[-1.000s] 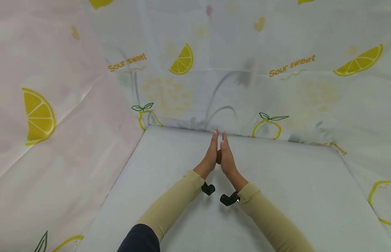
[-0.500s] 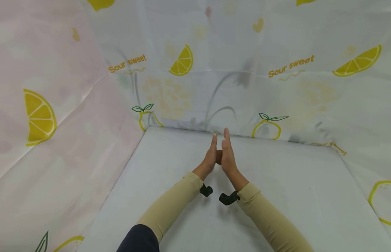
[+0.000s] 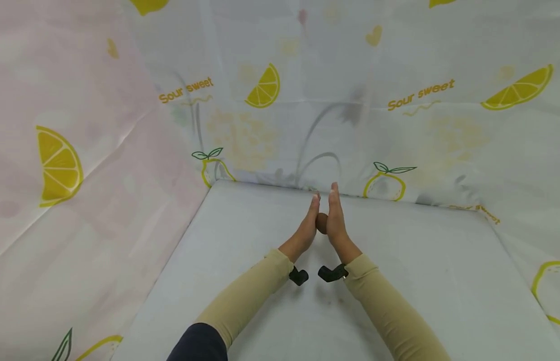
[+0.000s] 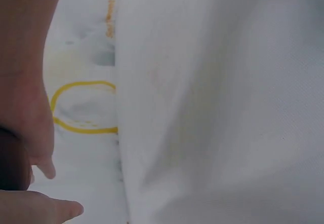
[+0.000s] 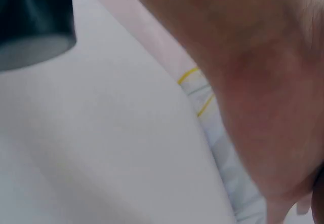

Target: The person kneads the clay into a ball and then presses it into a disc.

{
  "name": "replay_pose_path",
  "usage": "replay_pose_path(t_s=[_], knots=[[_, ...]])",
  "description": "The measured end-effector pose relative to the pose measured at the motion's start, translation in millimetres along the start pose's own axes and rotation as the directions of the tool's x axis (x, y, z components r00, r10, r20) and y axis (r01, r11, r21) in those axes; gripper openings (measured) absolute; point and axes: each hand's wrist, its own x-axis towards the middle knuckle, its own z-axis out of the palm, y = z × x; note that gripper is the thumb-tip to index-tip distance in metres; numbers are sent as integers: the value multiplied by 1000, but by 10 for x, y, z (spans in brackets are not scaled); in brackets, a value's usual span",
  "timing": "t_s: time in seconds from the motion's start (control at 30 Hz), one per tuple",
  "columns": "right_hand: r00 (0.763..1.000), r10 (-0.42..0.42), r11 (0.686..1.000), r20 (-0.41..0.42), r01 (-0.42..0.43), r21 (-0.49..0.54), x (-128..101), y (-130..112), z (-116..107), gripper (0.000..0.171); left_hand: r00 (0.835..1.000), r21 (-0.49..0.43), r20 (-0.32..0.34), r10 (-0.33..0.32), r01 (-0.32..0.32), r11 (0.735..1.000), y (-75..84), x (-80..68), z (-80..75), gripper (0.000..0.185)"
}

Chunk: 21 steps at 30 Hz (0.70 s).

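- The lemon-print cloth (image 3: 419,125) hangs all round as a backdrop, yellow slices and "Sour sweet" lettering across it, pinker on the person's left.
- Below it lies the white table (image 3: 419,281), plain and pale, meeting the cloth along the far edge.
- Two arms in tan sleeves (image 3: 248,296) reach in from the near side and converge toward the middle of the table's far half; a dark cuff shows at the bottom edge.
- Left hand (image 3: 307,228): palm turned inward, fingers straight and pointing away, pressed flat against the ball.
- Right hand (image 3: 336,220): mirror pose, fingers straight, reaching a little farther forward than the left, palm against the ball's other side.
- A black wrist camera (image 3: 332,273) sits under each wrist, just above the table.
- And the smallest piece, the brown ball (image 3: 322,223): sandwiched between the two flat palms, only a sliver showing in the gap, held near the table's back edge. In the left wrist view it is a dark blur at the frame's edge (image 4: 11,158).
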Motion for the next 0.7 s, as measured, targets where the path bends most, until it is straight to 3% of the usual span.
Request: replay_pose_path(t_s=[0.27, 0.43, 0.63, 0.7], knots=[[996, 86, 996, 16, -85, -6, -9, 112, -35, 68, 999, -33, -18, 34, -34, 999, 79, 21, 19, 89], [995, 29, 999, 91, -30, 17, -120, 89, 19, 65, 995, -53, -96, 20, -26, 998, 77, 62, 32, 78], [996, -24, 1000, 90, 24, -1, -230, 48, 91, 60, 981, -30, -196, -2, -4, 1000, 28, 111, 37, 71], [994, -41, 999, 99, 42, -2, -283, -83, 101, 58, 974, -37, -228, -13, 5, 999, 10, 130, 33, 72]])
